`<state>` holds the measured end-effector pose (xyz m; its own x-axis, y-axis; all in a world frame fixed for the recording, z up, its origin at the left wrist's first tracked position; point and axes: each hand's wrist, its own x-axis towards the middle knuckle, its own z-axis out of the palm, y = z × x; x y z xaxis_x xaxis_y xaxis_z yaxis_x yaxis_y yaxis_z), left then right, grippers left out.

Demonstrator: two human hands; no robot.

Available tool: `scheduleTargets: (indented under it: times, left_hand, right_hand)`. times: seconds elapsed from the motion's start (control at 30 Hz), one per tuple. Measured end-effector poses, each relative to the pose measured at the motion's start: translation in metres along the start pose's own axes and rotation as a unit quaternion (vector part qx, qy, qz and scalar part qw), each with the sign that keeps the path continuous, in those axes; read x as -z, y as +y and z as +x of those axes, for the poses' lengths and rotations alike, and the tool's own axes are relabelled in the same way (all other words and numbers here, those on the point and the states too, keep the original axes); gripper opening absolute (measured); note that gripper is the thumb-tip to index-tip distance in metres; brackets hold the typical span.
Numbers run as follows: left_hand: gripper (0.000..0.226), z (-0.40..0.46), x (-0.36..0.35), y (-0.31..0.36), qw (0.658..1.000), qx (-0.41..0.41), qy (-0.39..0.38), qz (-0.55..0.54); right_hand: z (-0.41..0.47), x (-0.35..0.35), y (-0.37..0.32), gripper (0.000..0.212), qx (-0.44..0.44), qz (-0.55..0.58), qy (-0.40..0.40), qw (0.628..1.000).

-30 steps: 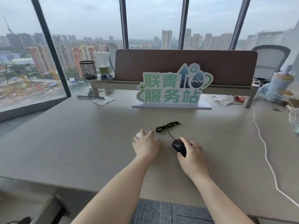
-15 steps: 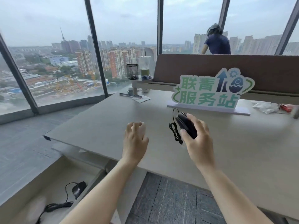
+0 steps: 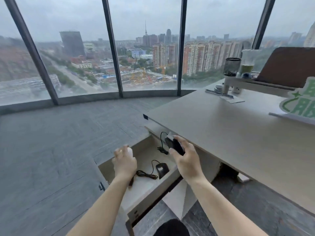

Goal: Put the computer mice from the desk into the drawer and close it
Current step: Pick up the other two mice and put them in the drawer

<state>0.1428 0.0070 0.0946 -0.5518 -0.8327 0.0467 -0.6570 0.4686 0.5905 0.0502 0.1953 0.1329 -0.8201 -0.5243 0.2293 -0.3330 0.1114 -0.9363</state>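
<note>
Both hands have swung left off the desk (image 3: 230, 133) since half a second ago, now over the open drawer (image 3: 167, 180). Left hand (image 3: 125, 165) grips white mouse (image 3: 130, 151); right hand (image 3: 186, 160) grips black mouse (image 3: 175, 145), its cable (image 3: 162, 142) dangling into the drawer. Another black wired mouse (image 3: 162, 168) already lies inside. Green sign (image 3: 301, 103) at desk's right edge.

Matt desk (image 3: 238, 137); glossy black mouse (image 3: 175, 145).
</note>
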Motion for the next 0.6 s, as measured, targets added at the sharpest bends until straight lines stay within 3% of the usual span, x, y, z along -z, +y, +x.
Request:
scheduleTargets:
  times: [0.1, 0.27, 0.5, 0.6]
  left_hand:
    - [0.061, 0.011, -0.017, -0.035, 0.995, 0.089, -0.049, -0.015]
    - [0.053, 0.033, -0.055, -0.066, 0.982, 0.153, -0.095, 0.063]
    - [0.068, 0.048, -0.093, -0.092, 0.934, 0.258, -0.205, 0.135]
    - [0.069, 0.054, -0.109, -0.108, 0.935, 0.22, -0.224, 0.164]
  right_hand:
    - [0.008, -0.045, 0.03, 0.042, -0.045, -0.063, -0.042, 0.996]
    - [0.024, -0.105, 0.076, 0.046, -0.118, -0.186, -0.138, 0.966]
    - [0.028, -0.162, 0.115, 0.048, -0.139, -0.397, -0.269, 0.866]
    - [0.031, -0.172, 0.123, 0.053, -0.138, -0.465, -0.3, 0.822]
